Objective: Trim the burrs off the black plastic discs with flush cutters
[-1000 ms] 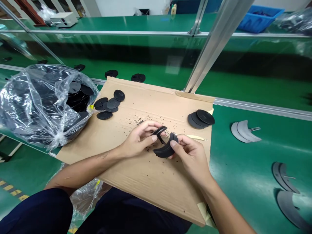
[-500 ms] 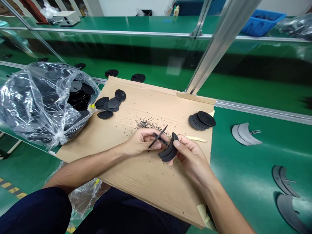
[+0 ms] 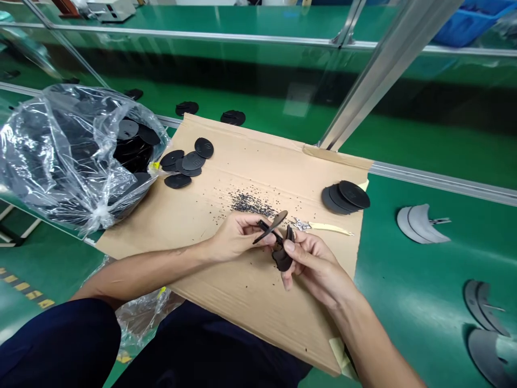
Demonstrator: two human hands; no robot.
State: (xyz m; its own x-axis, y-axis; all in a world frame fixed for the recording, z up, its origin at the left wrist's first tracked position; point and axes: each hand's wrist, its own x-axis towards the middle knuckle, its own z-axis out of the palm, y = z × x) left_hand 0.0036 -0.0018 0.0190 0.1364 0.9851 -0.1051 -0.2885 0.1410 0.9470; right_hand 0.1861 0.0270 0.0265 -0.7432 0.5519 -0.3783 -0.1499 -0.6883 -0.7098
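Above the cardboard sheet (image 3: 226,285), my left hand (image 3: 232,237) is closed on a thin black oval disc (image 3: 271,227), tilted nearly edge-on. Between thumb and fingers, my right hand (image 3: 313,258) grips a curved black plastic part (image 3: 283,260). The two black parts lie very close together between my hands; I cannot tell whether they touch. A pair of pliers with cream handles (image 3: 323,227) rests on the cardboard just behind my right hand. Small black scraps (image 3: 252,203) are scattered beyond my left hand.
Several black discs (image 3: 193,160) lie at the cardboard's back left, and a stack of discs (image 3: 347,196) at the right. A clear plastic bag (image 3: 81,156) of black parts stands left. Grey curved parts (image 3: 420,223) sit on the green table. A metal post (image 3: 375,81) rises behind.
The disc in my left hand has turned to show more of its face, and the curved part in my right hand has rotated. The pliers' head has come into sight. The camera view has shifted slightly.
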